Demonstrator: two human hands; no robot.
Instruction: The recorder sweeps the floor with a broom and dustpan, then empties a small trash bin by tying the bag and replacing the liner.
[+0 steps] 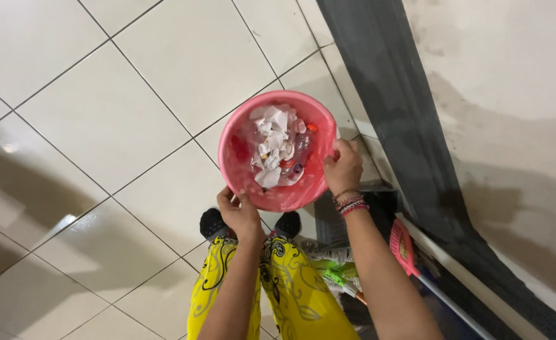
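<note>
Head view: pink plastic bin [253, 182] of crumpled paper [272, 141], likely light, thin-walled; left hand [239, 214] grips rim at 7 o'clock, right hand [343, 167] at 3.

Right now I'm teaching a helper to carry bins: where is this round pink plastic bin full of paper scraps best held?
By its rim, on opposite sides, coming from the near side. The round pink plastic bin is upright and open-topped, and its rim lip gives a grip, as the left hand and right hand show.

The broom handle [454, 308] runs off the bottom edge, its bristles hidden behind the right forearm.
</note>
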